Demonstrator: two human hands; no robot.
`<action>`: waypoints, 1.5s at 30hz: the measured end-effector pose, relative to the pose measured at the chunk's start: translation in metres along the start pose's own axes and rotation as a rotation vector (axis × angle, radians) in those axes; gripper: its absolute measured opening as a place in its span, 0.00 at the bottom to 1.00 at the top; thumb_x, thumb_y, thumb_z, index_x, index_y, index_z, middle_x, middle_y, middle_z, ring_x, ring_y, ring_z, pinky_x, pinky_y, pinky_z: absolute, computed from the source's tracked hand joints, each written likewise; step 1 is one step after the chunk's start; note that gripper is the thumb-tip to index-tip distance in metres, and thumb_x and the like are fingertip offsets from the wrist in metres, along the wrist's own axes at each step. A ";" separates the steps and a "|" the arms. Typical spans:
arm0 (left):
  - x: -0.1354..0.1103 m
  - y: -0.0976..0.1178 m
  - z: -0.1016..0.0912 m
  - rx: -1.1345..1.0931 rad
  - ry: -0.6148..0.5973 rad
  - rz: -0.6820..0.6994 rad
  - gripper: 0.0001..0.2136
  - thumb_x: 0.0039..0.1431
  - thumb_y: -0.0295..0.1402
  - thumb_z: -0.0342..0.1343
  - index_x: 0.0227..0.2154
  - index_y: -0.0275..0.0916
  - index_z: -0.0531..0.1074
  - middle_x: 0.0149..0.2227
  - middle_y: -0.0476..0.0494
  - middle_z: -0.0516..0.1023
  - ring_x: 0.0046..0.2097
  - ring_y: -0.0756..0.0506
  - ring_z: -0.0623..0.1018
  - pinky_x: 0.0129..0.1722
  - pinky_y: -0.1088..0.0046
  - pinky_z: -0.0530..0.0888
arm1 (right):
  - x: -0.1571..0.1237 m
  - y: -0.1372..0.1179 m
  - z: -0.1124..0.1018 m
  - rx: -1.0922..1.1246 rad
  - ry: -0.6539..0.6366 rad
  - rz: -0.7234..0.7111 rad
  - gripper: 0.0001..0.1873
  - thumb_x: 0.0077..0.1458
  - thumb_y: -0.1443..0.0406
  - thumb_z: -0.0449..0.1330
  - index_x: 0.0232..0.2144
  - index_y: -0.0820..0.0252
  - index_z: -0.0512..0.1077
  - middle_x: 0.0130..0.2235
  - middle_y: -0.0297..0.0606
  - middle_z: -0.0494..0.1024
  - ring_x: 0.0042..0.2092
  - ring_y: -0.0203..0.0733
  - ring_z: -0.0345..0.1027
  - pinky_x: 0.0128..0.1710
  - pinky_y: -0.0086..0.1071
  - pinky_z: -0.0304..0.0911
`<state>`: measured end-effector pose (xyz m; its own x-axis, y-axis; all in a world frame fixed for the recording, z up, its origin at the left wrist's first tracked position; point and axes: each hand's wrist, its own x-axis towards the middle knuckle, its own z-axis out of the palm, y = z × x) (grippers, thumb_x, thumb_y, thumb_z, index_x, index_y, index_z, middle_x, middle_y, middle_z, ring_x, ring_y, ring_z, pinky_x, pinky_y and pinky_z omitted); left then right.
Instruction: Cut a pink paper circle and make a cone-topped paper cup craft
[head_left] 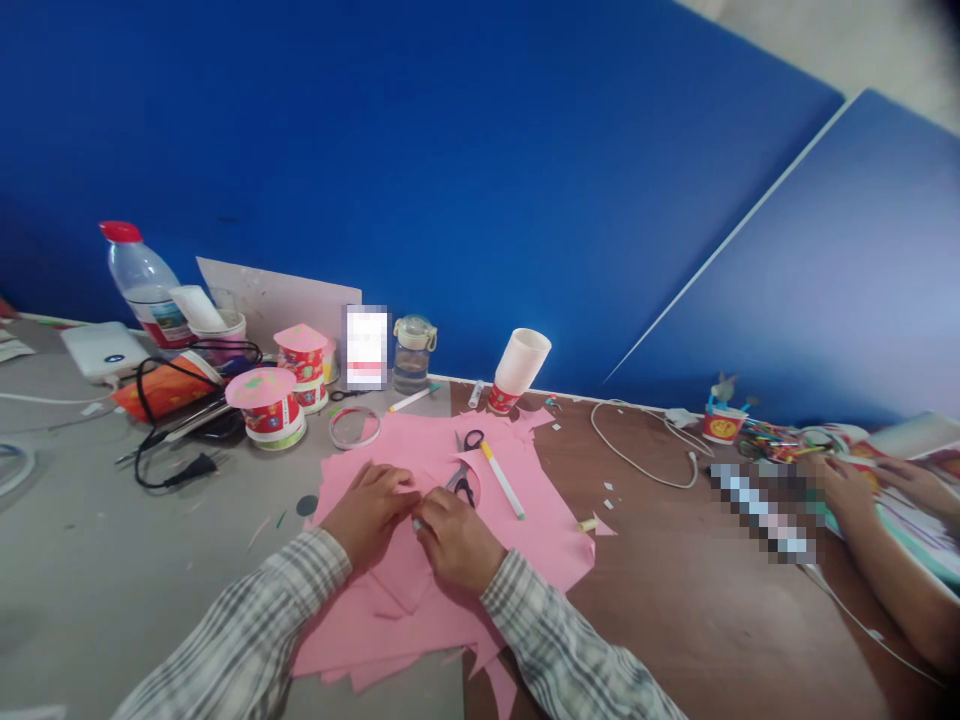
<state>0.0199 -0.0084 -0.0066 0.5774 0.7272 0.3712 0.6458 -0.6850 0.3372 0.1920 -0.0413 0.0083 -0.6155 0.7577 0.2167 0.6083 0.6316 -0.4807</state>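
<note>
My left hand [371, 515] rests on a stack of pink paper [540, 530], fingers bent and closed on a piece of pink paper [405, 585]. Curled over the same piece is my right hand [456, 538], its fingertips meeting the left ones. A small pale spot shows by the right fingertips, too small to name. Just beyond the hands lie scissors [465, 489] with dark handles, partly under a paper edge. Another dark scissor handle [473, 440] sits farther back. A white marker [502, 482] with a yellow end lies to the right.
Pink-topped paper cups [264, 405] stand at left beside a black cable [176, 475] and a roll of tape [355, 428]. Behind are a glass jar [412, 360], a lit phone [367, 345] and stacked paper cups [523, 362]. Another person's hands [844, 490] work at right.
</note>
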 end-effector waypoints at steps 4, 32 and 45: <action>0.001 0.002 -0.002 -0.018 -0.014 -0.012 0.10 0.50 0.32 0.47 0.33 0.49 0.71 0.36 0.47 0.72 0.38 0.42 0.65 0.40 0.57 0.59 | -0.003 -0.002 -0.004 0.026 -0.030 -0.037 0.08 0.54 0.72 0.52 0.34 0.61 0.70 0.35 0.40 0.71 0.40 0.45 0.66 0.44 0.34 0.63; 0.001 0.004 -0.004 -0.038 -0.032 -0.011 0.11 0.50 0.32 0.47 0.35 0.49 0.70 0.36 0.45 0.71 0.38 0.41 0.65 0.40 0.56 0.60 | 0.000 0.006 0.003 -0.199 0.016 0.001 0.07 0.53 0.70 0.54 0.36 0.64 0.70 0.35 0.43 0.73 0.36 0.48 0.65 0.36 0.37 0.60; 0.000 0.001 -0.003 -0.023 -0.062 -0.013 0.12 0.47 0.30 0.50 0.36 0.48 0.69 0.38 0.45 0.70 0.39 0.40 0.64 0.42 0.54 0.59 | -0.002 0.002 -0.039 0.355 0.215 0.081 0.05 0.55 0.66 0.57 0.35 0.55 0.73 0.35 0.35 0.76 0.38 0.40 0.69 0.38 0.30 0.64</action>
<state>0.0193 -0.0093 -0.0034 0.5990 0.7372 0.3126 0.6427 -0.6754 0.3615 0.2143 -0.0351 0.0398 -0.4313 0.8433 0.3208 0.4170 0.5016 -0.7580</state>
